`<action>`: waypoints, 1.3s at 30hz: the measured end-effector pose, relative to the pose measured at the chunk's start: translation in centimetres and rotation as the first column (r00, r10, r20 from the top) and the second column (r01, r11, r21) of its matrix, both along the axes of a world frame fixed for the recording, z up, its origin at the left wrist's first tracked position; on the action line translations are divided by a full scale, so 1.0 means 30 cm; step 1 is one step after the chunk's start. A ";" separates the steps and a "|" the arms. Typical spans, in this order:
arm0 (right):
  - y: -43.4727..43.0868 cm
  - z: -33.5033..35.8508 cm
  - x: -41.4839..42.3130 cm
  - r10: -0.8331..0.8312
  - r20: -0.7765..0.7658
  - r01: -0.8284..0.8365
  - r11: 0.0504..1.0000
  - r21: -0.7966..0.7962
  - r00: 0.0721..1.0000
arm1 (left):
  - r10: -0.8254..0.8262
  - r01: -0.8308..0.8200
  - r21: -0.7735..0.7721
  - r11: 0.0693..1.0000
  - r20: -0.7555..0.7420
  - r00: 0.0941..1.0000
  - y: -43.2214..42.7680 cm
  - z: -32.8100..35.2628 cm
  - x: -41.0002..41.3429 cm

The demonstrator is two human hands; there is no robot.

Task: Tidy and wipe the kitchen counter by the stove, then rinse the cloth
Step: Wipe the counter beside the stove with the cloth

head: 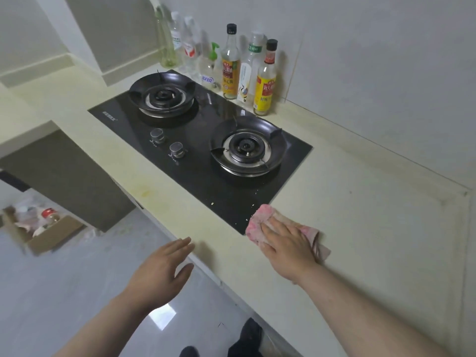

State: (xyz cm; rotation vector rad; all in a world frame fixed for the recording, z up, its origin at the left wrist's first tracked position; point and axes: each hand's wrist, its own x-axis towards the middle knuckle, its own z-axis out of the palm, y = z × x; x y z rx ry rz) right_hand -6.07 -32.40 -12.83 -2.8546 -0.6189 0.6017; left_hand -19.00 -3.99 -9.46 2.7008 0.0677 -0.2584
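A pink cloth [260,217] lies crumpled on the cream counter [360,228], overlapping the near right corner of the black two-burner stove [195,171]. My right hand [288,244] presses flat on the cloth with straight fingers. My left hand [164,269] hovers open with its fingers at the counter's front edge, holding nothing. A few pale crumbs [213,203] lie on the stove glass near the cloth.
Several bottles [230,65] of oil and sauce stand along the back wall behind the stove. Two stove knobs [167,143] sit at the stove's front. A cardboard box [38,228] with jars rests on the floor at the left. A yellowish stain [144,193] marks the counter's front.
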 end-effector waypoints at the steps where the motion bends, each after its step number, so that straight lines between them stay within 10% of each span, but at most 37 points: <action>1: 0.015 0.005 -0.027 -0.024 -0.021 0.024 1.000 -0.005 0.999 | -0.026 0.026 -0.007 1.000 -0.019 0.999 0.014 -0.007 -0.019; 12: 0.172 0.085 -0.266 -0.054 -0.030 0.050 0.994 -0.094 0.998 | -0.105 0.110 0.019 0.994 -0.170 0.980 0.162 -0.051 -0.149; 24: 0.180 0.009 -0.283 0.077 0.198 -0.057 0.993 -0.106 0.977 | 0.263 -0.325 -0.528 0.785 -0.191 0.946 -0.003 -0.225 -0.051; 39: 0.232 -0.053 -0.217 0.321 0.238 -0.317 0.947 -0.058 0.917 | 0.509 -0.497 -0.497 0.711 -0.124 0.852 -0.068 -0.375 -0.037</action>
